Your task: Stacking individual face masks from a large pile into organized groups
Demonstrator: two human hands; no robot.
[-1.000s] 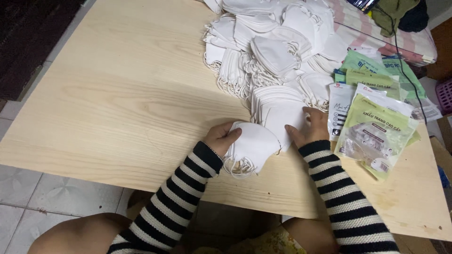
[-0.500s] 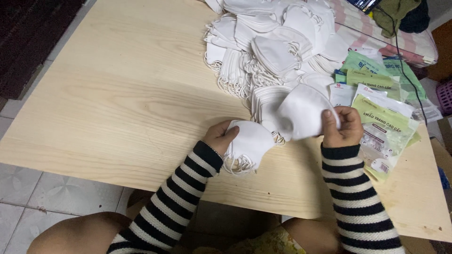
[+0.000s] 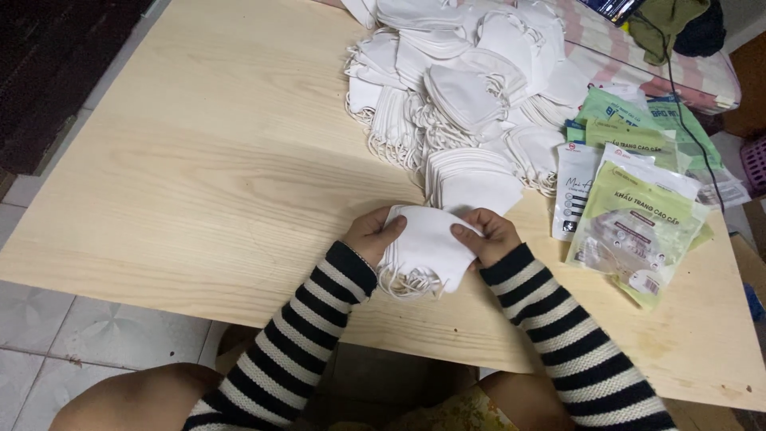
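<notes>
You hold a small stack of white folded masks [image 3: 427,247] flat on the table [image 3: 199,175], close to its near edge and right in front of you. Your left hand [image 3: 371,237] grips the stack's left side, thumb laid over the top mask and the other fingers tucked beneath, so the layers stay pinched together. Your right hand [image 3: 488,235] closes on the right side the same way, its thumb pressing down on the top sheet. Held from both ends like this, the edges line up and none of the masks can slide off. The ear loops [image 3: 407,283] hang loose at the lower left of the stack, spilling toward you, because all the masks face the same direction.

Just beyond your hands stands a second neat stack of masks [image 3: 471,179], fanned slightly and touching or nearly touching the one you hold. Behind it spreads a big loose heap of white masks [image 3: 463,80] covering the far right part of the table, within easy reach. To your right lie several flat green and white printed pouches [image 3: 638,215], overlapping one another near the table's right edge. A striped cushion or mattress [image 3: 638,64] sits past the far side, with a dark cable [image 3: 682,112] trailing across it.
</notes>
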